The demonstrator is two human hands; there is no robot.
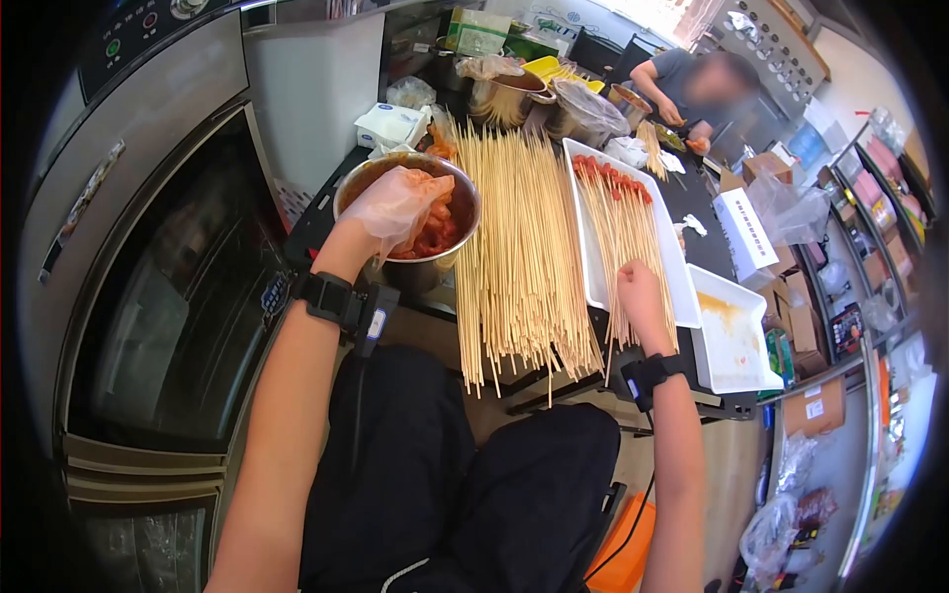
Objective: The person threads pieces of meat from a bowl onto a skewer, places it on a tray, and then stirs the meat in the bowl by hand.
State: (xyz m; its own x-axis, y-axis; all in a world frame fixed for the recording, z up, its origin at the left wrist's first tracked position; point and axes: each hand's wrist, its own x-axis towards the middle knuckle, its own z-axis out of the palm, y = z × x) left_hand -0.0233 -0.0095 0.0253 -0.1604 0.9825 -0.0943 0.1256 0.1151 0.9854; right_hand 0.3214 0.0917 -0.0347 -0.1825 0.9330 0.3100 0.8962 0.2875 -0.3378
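Meat pieces (440, 237), red and wet, fill a round steel bowl (348, 190) on the black table (314, 225) beside a big oven (168, 296). My left hand (400, 203), in a thin plastic glove (381, 215), dips into them; its grip I cannot tell. My right hand (638, 292) closes on loaded sticks (623, 222) in a white tray (585, 252).

Left hand (395, 203) in clear glove, down in metal bowl (465, 188) of red marinated meat (440, 235) — right hand (641, 296) bare, resting on loaded skewers (623, 222) in white tray (593, 282); bare skewer pile (519, 257) between.
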